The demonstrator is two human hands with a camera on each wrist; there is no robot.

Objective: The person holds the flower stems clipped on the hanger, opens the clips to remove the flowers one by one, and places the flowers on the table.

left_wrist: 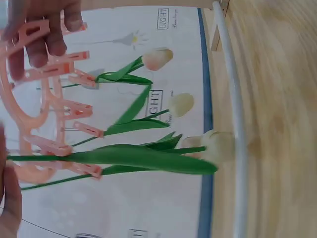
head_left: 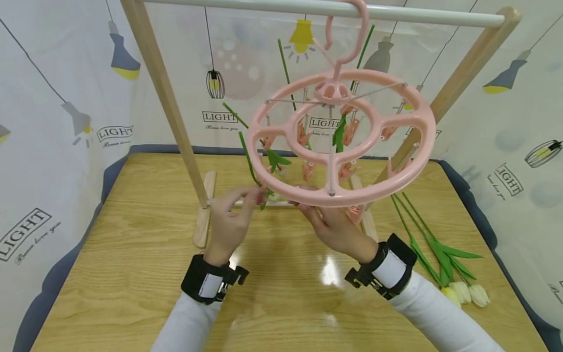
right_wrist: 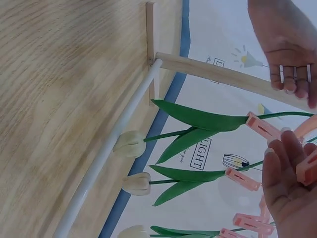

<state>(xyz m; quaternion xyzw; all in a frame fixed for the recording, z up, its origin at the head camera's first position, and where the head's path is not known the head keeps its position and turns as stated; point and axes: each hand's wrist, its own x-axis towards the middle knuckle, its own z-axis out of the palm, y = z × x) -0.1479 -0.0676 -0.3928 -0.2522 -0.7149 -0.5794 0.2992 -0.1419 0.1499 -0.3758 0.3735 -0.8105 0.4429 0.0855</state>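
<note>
A pink round clip hanger (head_left: 336, 200) hangs by its hook. Tulips dangle from it upside down by their stems, among them a white one (right_wrist: 130, 145) held in a pink clip (right_wrist: 262, 126). Beside this tulip's stem, at the hanger's left rim, is my left hand (head_left: 230, 220); its fingers are loosely bent, with a gap around the stem in the left wrist view. My right hand (head_left: 338, 230) is under the front rim, its fingers relaxed among the clips, another pink clip (right_wrist: 308, 171) in front of its palm. The rim partly hides its fingertips in the head view.
A wooden stand with a white top bar (head_left: 264, 6) carries the hanger; its lower white bar (left_wrist: 237, 114) runs close to the tulip heads. Several loose tulips (head_left: 444, 259), white and yellow, lie on the wooden table (head_left: 132, 274) at the right. Printed cloth (head_left: 167, 98) surrounds the table.
</note>
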